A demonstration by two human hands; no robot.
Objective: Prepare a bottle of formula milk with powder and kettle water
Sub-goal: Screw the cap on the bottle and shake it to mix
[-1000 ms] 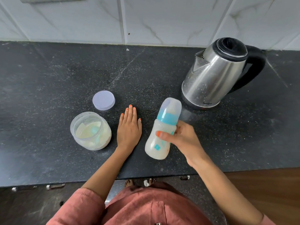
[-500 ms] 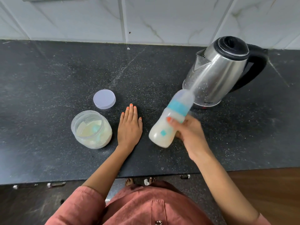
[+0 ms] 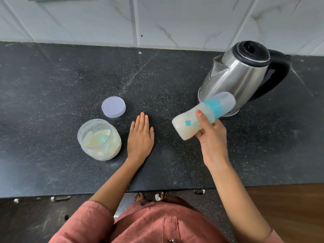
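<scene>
Two grips: right grip [image 3: 212, 137] is clasping the tilted bottle [image 3: 183, 126]; left grip [image 3: 141, 135] is lying flat on the worktop [image 3: 52, 85].

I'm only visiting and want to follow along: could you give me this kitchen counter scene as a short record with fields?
right hand: grips the baby bottle, tilted, capped end toward the kettle
baby bottle: teal collar, clear cap on, milky liquid inside
left hand: flat on the counter, fingers straight, holding nothing
powder jar: open, pale powder and what looks like a teal scoop inside
jar lid: lies on the counter just behind the powder jar
kettle: steel, upright, black lid shut, right rear
</scene>
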